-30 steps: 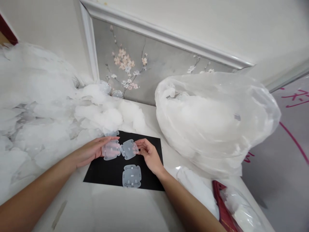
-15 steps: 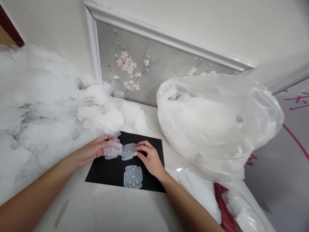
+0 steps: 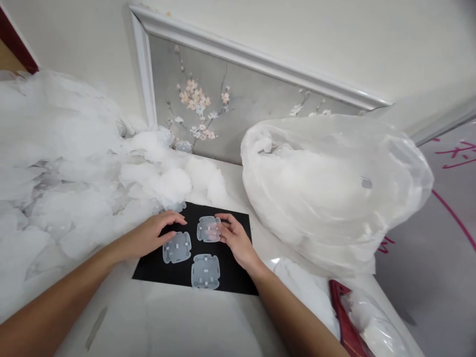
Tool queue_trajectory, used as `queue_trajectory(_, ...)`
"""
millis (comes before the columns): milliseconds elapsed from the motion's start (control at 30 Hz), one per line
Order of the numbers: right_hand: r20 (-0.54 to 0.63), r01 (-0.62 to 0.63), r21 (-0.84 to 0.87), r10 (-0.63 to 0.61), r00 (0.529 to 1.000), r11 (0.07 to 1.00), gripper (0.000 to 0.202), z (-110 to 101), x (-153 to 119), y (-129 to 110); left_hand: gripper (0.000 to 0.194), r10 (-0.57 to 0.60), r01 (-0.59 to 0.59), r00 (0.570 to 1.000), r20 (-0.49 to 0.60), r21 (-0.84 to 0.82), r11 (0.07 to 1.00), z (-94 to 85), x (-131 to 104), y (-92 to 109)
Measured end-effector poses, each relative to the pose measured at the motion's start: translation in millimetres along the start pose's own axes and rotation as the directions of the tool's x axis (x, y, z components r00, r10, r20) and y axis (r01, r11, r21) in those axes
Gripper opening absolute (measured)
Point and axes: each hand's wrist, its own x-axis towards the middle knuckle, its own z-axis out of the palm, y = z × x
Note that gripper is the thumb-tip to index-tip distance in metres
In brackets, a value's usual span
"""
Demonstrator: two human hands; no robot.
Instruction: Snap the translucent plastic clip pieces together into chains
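Note:
A black mat [image 3: 230, 277] lies on the white table. Flat on its left part is a translucent plastic piece [image 3: 177, 247], with my left hand [image 3: 156, 233] just above its upper left edge, thumb and fingers apart and nothing between them. My right hand [image 3: 236, 240] holds a second translucent piece [image 3: 208, 229] by its right side, over the upper middle of the mat; some fingers show through it. A third such piece [image 3: 206, 271] lies at the mat's front edge, touched by neither hand.
Heaped white translucent pieces [image 3: 67, 173] cover the left side. A large clear bag [image 3: 334, 198] of white material stands at the right. Near the front right are a red object [image 3: 345, 322] and a smaller bag [image 3: 375, 327]. A framed floral panel [image 3: 238, 109] is behind.
The left piece has gone down onto the mat and my left hand has let go of it. My right hand has moved slightly right with its piece, away from the other.

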Motion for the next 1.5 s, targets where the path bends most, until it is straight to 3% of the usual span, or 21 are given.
queue_trajectory(267, -0.003, 0.029, -0.019, -0.029, 1.000, 0.999, 0.043, 1, -2, 0, 0.029, -0.091, 0.091, 0.995, 0.047, 0.008, 0.996, 6.7, 1, 6)
queue_trajectory(400, -0.005, 0.031, -0.021, -0.031, 0.999, 0.999, 0.041, 3, -3, -1, 0.022, -0.115, 0.125, 0.973, 0.199, -0.037, 0.991, -1.4, -3, 18)
queue_trajectory(533, -0.014, 0.027, -0.018, -0.027, 1.000, 0.999, 0.041, 5, -3, -5, 0.017, -0.071, 0.122, 0.920, 0.384, -0.110, 0.986, -3.4, -9, 29)
queue_trajectory(633, -0.005, 0.018, 0.001, -0.018, 1.000, 1.000, 0.041, 6, -5, -10, 0.020, -0.057, 0.133, 0.910, 0.411, -0.157, 0.979, 1.8, -10, 32)
queue_trajectory(700, 0.020, 0.002, 0.029, -0.003, 1.000, 1.000, 0.039, 8, -9, -14, 0.020, -0.061, 0.127, 0.934, 0.351, -0.167, 0.978, 4.0, -8, 30)
queue_trajectory(767, 0.095, -0.030, 0.032, 0.027, 0.995, 0.999, 0.035, 13, -16, -17, 0.016, -0.078, 0.112, 0.974, 0.212, -0.154, 0.982, 2.6, -5, 28)
queue_trajectory(833, 0.217, -0.045, -0.056, 0.056, 0.975, 0.997, 0.029, 18, -24, -17, 0.018, -0.123, 0.121, 0.992, -0.013, -0.112, 0.986, -2.4, -2, 24)
queue_trajectory(900, 0.314, 0.064, -0.256, 0.020, 0.949, 0.965, 0.021, 24, -30, -17, 0.019, -0.153, 0.150, 0.955, -0.253, -0.031, 0.988, -9.3, 0, 19)
queue_trajectory(967, 0.350, 0.262, -0.464, -0.097, 0.932, 0.846, 0.011, 27, -29, -16, 0.017, -0.123, 0.184, 0.901, -0.415, 0.110, 0.977, -15.7, -1, 13)
queue_trajectory(1033, 0.349, 0.397, -0.598, -0.220, 0.911, 0.696, 0.004, 30, -21, -17, 0.013, -0.076, 0.238, 0.871, -0.485, 0.282, 0.929, -19.8, -2, 7)
queue_trajectory(1167, 0.366, 0.483, -0.735, -0.322, 0.873, 0.475, 0.011, 44, 13, -21, 0.013, 0.001, 0.308, 0.838, -0.546, 0.475, 0.824, -19.9, -4, -2)
queue_trajectory(1233, 0.414, 0.519, -0.803, -0.352, 0.840, 0.293, 0.014, 58, 32, -21, 0.020, 0.063, 0.288, 0.821, -0.567, 0.507, 0.812, -17.4, -3, -6)
queue_trajectory(1367, 0.551, 0.528, -0.833, -0.346, 0.759, -0.167, 0.020, 89, 61, -17, 0.034, 0.158, 0.286, 0.788, -0.595, 0.582, 0.761, -13.1, 3, -17)
queue_trajectory(1433, 0.602, 0.543, -0.798, -0.323, 0.730, -0.260, 0.013, 96, 66, -14, 0.039, 0.159, 0.291, 0.798, -0.582, 0.602, 0.744, -12.9, 6, -24)
queue_trajectory(1500, 0.613, 0.574, -0.789, -0.327, 0.719, -0.219, 0.014, 92, 63, -14, 0.040, 0.151, 0.247, 0.825, -0.545, 0.587, 0.771, -14.2, 7, -30)
